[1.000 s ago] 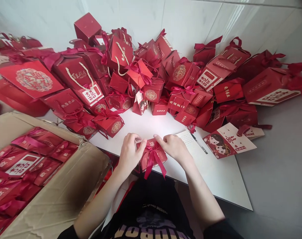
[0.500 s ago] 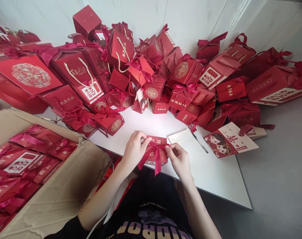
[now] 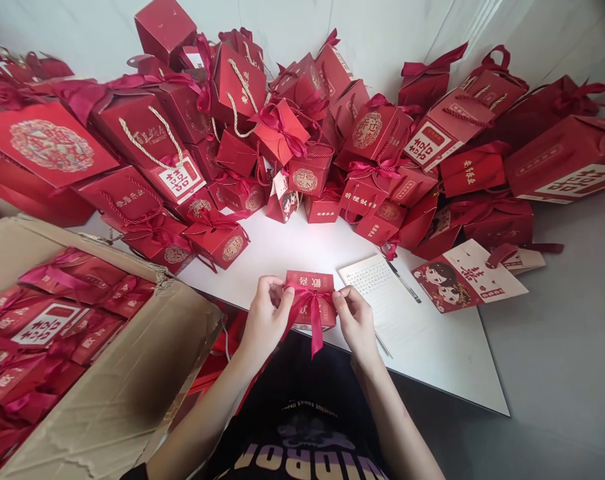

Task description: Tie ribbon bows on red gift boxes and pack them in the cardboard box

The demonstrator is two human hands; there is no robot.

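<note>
A small red gift box [image 3: 310, 283] with gold lettering stands at the near edge of the white table [image 3: 432, 353]. A dark pink ribbon [image 3: 310, 313] is tied across its front, and its tails hang down over the table edge. My left hand [image 3: 265, 317] pinches the ribbon's left loop. My right hand [image 3: 352, 317] pinches the right loop. Both hands are closed on the ribbon, one on each side of the box.
A big heap of red gift boxes and bags [image 3: 282, 133] fills the back of the table. A cardboard carton [image 3: 112, 387] at my left holds several more red boxes. A notebook [image 3: 377, 283] and pen [image 3: 402, 280] lie to the right, beside a flat printed card [image 3: 467, 277].
The box has turned upright to face me, and both hands have shifted from its top to the two ribbon loops, pulling them apart sideways.
</note>
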